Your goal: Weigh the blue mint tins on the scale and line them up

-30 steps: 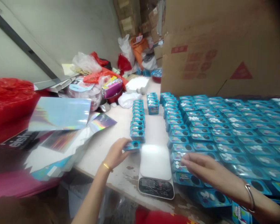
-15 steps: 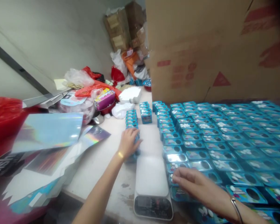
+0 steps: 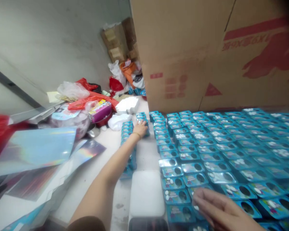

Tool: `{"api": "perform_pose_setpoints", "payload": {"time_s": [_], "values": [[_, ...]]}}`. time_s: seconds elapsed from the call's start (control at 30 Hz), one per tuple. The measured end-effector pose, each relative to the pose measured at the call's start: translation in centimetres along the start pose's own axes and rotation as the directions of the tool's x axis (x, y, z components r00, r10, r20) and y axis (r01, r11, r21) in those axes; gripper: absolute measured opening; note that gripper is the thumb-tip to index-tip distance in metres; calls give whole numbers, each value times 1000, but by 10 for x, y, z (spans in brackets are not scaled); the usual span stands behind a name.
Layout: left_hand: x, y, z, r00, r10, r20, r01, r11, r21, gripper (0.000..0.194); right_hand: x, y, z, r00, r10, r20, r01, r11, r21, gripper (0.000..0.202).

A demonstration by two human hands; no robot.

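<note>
My left hand reaches far forward, its fingers curled over a blue tin at the near end of a short row. Under and beside that forearm runs another row of blue tins. My right hand hovers low over the large block of blue tins, fingertips pinched together around a small white tablet. Many tins in the block carry white tablets on their tops beside a dark oval. A white scale lies between the rows and the block, its pan bare and its display partly cut off.
A big cardboard box walls off the back right. Shiny holographic sheets are piled at the left. Beyond them are plastic bags, a purple packet, a white box and a white bag.
My left hand has moved forward and right, from the left row to the short row behind. My right hand has shifted slightly right and down. The view has swung a little right.
</note>
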State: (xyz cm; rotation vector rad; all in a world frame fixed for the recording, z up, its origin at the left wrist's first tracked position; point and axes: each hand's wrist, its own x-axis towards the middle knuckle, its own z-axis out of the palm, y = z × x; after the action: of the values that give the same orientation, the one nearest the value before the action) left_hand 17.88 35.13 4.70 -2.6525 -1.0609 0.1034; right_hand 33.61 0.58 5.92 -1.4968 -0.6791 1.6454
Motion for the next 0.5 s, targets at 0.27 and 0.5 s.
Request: {"api": "perform_pose_setpoints", "payload": {"time_s": [0.27,0.5], "values": [[-142,46,-95,960,212,182,-203,977,-66,16,-26,0,7,994,103,-32,-74,865,496,22],[-209,100,-87,895,305,326,-262,950,-168,13,-32,13,15,987,-10,163,-39,954,297,24]]}}
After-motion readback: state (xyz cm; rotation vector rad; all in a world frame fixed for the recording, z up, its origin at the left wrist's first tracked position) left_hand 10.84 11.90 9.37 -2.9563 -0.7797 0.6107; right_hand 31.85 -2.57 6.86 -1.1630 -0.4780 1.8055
